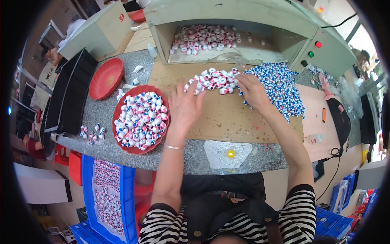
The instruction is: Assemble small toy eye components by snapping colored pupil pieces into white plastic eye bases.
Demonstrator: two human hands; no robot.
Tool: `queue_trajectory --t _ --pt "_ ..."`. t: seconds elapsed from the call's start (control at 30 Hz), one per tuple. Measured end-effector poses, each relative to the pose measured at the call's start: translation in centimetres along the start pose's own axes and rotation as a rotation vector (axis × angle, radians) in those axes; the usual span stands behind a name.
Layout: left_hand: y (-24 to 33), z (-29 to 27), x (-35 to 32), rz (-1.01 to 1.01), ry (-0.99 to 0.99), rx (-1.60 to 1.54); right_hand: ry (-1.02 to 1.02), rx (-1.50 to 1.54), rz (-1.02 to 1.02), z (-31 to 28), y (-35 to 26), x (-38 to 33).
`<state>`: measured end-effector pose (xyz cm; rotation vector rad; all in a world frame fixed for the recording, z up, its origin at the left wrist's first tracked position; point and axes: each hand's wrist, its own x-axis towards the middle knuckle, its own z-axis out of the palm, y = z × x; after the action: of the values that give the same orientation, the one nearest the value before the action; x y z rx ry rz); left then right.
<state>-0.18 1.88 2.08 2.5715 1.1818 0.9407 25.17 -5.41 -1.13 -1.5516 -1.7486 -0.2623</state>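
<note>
A row of small white and pink doll-head-like pieces (218, 80) lies on a brown cardboard sheet (227, 118). My left hand (185, 103) is at its left end, fingers spread and touching a few pieces. At the opposite end my right hand (254, 92) reaches in with fingers stretched out against the pieces; its fingertips are partly hidden among them. Close by the right hand spreads a heap of tiny blue and white pieces (278, 87). A red scalloped bowl (118, 140) full of white, pink and blue pieces stands beside my left forearm.
Behind the cardboard, a pale green machine (231, 12) has an opening with more white-pink pieces (203, 38). An empty red bowl (106, 79) and a black bin (69, 93) stand left. A blue crate (129, 203) sits below the counter; an orange lighter (324, 115) lies right.
</note>
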Motion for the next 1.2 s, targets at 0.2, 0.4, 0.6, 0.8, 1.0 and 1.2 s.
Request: queue_trajectory --t 0.2,0.4,0.6,0.8,1.0,1.2 --pt "-2.4 9.0 1.8 -0.221 0.158 0.009 -0.155 -0.045 0.344 5.3 5.4 3.6" --pt "-2.8 10.7 7.1 0.135 -0.089 -0.074 -0.556 -0.262 0.507 7.0 1.9 5.7" --pt "-1.3 9.1 6.2 0.284 -0.234 -0.199 -0.459 -0.189 0.379 5.7 0.7 2.6" --pt "-1.2 6.9 1.7 0.257 -0.172 -0.191 -0.357 -0.179 0.192 4.6 -3.3 0.4" --pt "-2.0 6.4 1.6 0.147 -0.013 -0.191 -0.152 -0.029 0.132 5.4 -1.4 3.8" --pt "-3.5 9.3 3.4 -0.009 -0.016 -0.394 -0.082 -0.072 0.027 11.7 4.4 6.8"
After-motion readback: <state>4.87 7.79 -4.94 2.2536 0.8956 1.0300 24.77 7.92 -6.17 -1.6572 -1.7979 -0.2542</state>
